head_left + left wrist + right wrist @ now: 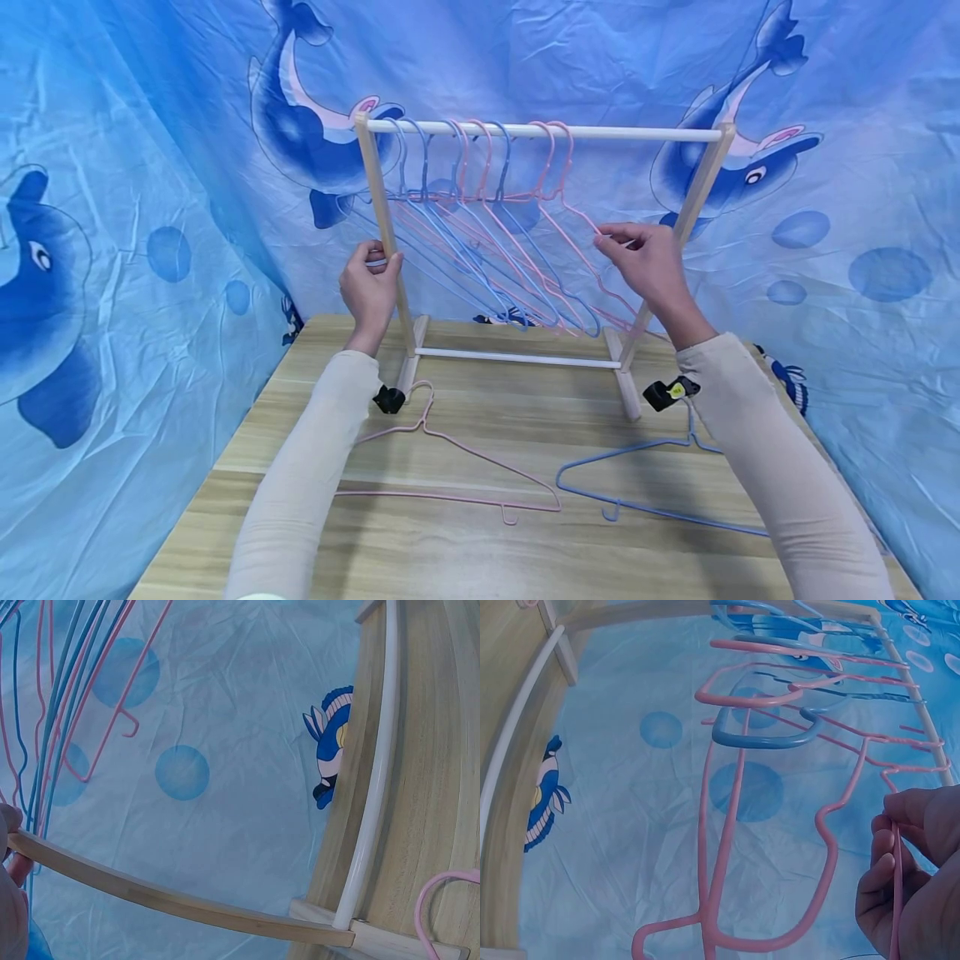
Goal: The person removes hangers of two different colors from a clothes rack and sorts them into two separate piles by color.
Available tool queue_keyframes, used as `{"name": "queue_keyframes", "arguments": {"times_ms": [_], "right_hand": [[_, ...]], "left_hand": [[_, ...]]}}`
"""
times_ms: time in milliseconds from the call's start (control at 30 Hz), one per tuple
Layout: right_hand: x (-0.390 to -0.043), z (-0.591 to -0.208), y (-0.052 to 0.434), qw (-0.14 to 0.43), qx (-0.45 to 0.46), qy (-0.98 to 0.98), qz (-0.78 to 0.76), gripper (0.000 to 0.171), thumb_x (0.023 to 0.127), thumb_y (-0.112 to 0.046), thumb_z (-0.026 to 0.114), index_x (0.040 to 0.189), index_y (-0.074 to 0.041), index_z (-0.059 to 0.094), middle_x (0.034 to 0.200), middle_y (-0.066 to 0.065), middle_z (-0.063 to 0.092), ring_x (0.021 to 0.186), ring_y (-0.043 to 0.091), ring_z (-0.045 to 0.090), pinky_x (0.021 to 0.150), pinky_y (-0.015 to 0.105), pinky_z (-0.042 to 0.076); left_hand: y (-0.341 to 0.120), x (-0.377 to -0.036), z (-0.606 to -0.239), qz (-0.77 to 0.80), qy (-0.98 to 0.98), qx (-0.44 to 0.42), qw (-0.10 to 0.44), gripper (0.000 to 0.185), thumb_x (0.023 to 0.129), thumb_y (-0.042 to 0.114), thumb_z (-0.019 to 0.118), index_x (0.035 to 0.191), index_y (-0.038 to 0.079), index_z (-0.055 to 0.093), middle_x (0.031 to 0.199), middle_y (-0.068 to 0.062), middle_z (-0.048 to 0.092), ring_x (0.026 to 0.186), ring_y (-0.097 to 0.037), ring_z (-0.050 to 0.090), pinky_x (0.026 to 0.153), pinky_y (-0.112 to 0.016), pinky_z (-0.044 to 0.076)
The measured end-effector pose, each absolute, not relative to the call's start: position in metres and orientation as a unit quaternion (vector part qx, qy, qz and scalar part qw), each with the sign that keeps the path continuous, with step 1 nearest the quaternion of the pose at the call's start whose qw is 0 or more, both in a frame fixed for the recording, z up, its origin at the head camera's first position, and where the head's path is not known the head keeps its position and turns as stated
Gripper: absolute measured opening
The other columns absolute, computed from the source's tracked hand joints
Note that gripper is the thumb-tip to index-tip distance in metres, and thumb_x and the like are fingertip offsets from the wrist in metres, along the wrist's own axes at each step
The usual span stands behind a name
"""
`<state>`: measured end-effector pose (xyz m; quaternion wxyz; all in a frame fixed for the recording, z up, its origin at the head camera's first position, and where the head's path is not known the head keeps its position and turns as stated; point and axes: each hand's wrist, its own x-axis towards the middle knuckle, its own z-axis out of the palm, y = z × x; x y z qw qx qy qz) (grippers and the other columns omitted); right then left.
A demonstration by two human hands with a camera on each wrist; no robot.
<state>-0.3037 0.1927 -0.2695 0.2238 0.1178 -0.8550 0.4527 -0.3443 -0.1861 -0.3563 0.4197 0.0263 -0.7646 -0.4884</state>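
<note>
- Edges: the far edge of the worktop [465, 562] is running below and beyond both hands; its left edge is slanting past the outer side of the left hand [370, 287].
- Open room: the white rail [637, 133] is extending above the right hand [648, 254], leaving a gap between the rightmost hook and the right upright [702, 179].
- Left hand: its fingers and thumb are closing around the left upright [383, 221], partway up.
- Right hand: its thumb and fingers are pinching one shoulder of the held pink hanger [898, 877], whose hook is resting on the rail, up and left of that hand.
- Between the hands: the other hangers [769, 742], blue and pink, are hanging side by side.
- Nearer than the hands: a loose pink hanger [442, 497] is lying below the left, a loose blue hanger [663, 512] below the right; sleeves are partly covering both.
- Labels: below the right hand, a black wrist unit [660, 396] is bearing a yellow label [677, 390], too small for reading.
</note>
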Motion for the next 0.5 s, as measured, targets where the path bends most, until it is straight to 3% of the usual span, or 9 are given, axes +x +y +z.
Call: {"name": "queue_keyframes", "arguments": {"times_ms": [200, 500], "right_hand": [[-0.301, -0.264, 0.197, 0.247, 0.113, -0.849, 0.454, 0.029, 0.097, -0.031, 0.071, 0.117, -0.011, 0.078, 0.085, -0.003, 0.071, 0.064, 0.012, 0.050, 0.048, 0.022, 0.037], [-0.288, -0.247, 0.210, 0.256, 0.092, -0.844, 0.463, 0.034, 0.096, -0.036, 0.072, 0.120, -0.012, 0.077, 0.085, -0.009, 0.065, 0.074, 0.014, 0.052, 0.056, 0.020, 0.042]], "left_hand": [[-0.186, -0.345, -0.356, -0.490, -0.764, 0.027, 0.419, 0.029, 0.093, 0.026, 0.078, 0.111, 0.004, 0.072, 0.105, -0.014, 0.075, 0.090, -0.027, 0.075, 0.083, -0.041, 0.061], [-0.186, -0.344, -0.357, -0.493, -0.761, 0.022, 0.422, 0.030, 0.093, 0.026, 0.077, 0.111, 0.003, 0.071, 0.105, -0.015, 0.075, 0.090, -0.029, 0.075, 0.083, -0.042, 0.062]]}}
